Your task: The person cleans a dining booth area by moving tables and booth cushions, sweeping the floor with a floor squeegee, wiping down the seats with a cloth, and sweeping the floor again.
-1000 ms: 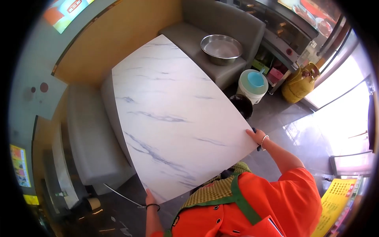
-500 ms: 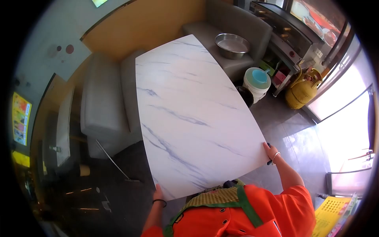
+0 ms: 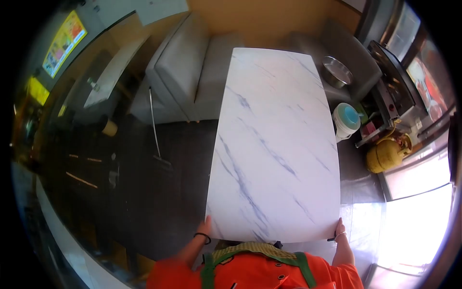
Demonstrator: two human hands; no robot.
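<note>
A white marble-patterned table (image 3: 284,192) stretches away in front of me, its near edge close to my body. My left hand (image 3: 206,226) holds the table's near left corner; the fingers pass out of sight under the edge. At the near right corner, my right hand (image 3: 340,226) grips the side edge, its fingers also partly hidden below the top. A small dark thing shows beside my right wrist, too unclear to name. I wear a green-trimmed, checked apron (image 3: 255,249) over red clothing.
Grey bench seats (image 3: 175,67) stand on both sides at the far end. A metal basin (image 3: 337,72) rests on the right one. Further right are a white bucket (image 3: 345,126) and a yellow gas cylinder (image 3: 385,155). A long-handled squeegee or broom (image 3: 154,125) leans at left.
The table has turned in view and now points nearly straight ahead, with both hands still at its near corners. My view has also swung, shifting the benches and bucket to the right.
</note>
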